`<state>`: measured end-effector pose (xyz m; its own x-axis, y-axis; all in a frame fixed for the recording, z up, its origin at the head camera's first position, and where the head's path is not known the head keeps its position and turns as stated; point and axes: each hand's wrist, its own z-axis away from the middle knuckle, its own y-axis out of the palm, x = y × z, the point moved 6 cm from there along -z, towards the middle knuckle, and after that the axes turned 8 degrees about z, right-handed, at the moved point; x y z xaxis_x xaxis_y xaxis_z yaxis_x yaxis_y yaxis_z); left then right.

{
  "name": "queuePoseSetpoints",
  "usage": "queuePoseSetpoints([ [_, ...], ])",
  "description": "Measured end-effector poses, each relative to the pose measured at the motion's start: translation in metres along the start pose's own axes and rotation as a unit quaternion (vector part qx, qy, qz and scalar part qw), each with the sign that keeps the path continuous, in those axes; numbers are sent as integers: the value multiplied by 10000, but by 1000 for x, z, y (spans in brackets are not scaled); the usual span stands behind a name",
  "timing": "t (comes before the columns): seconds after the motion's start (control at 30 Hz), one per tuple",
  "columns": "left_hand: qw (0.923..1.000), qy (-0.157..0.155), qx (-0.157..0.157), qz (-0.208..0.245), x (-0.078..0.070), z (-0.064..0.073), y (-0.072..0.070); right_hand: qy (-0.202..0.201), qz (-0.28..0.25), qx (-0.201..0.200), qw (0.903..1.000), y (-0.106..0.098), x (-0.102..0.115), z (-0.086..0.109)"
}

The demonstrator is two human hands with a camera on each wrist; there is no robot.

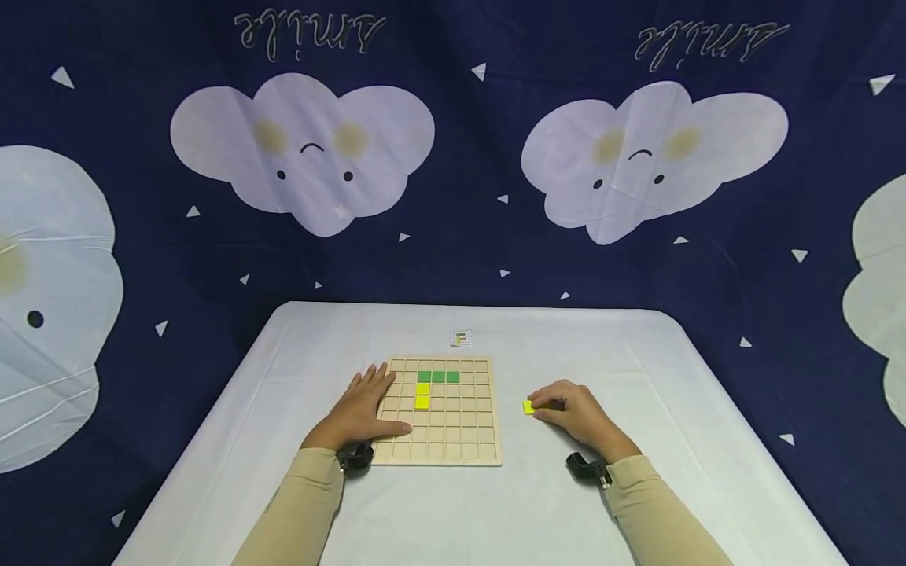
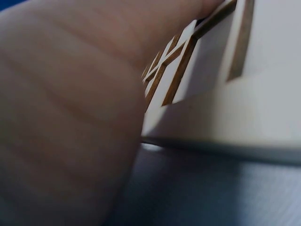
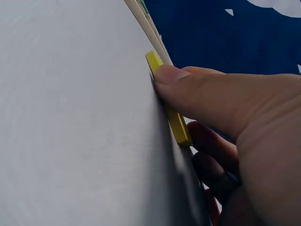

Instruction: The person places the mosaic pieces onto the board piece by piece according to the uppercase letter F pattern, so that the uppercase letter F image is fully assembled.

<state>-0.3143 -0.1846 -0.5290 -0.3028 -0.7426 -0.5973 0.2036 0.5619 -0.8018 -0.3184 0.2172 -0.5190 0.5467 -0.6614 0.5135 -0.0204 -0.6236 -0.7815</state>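
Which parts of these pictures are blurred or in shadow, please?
Head: grid lines on the wooden board read clearly; left wrist: the left grip is dim and out of focus, with shadow across the board's side; right wrist: a soft, dark shadow lies on the white table beside the yellow tile.

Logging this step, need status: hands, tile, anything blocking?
Left hand on grid board. Right hand pinches yellow tile, off-board. Nothing visible between tile and board.

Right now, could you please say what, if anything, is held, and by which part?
The right hand pinches a yellow tile by its side nearest the palm; the left hand rests on the board.
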Motion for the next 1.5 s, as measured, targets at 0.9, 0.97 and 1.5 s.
queuePoseSetpoints([
  [0.9, 10000, -21, 61, -48, 2, 0, 1, -252, 60, -519, 9983, 0, 17, -1],
  [0.97, 10000, -29, 53, -44, 2, 0, 1, -290, 89, -519, 9982, 0, 21, -3],
  [1.5, 10000, -25, 38, -86, 0, -1, 0, -554, 12, -59, 9984, 22, 63, -24],
])
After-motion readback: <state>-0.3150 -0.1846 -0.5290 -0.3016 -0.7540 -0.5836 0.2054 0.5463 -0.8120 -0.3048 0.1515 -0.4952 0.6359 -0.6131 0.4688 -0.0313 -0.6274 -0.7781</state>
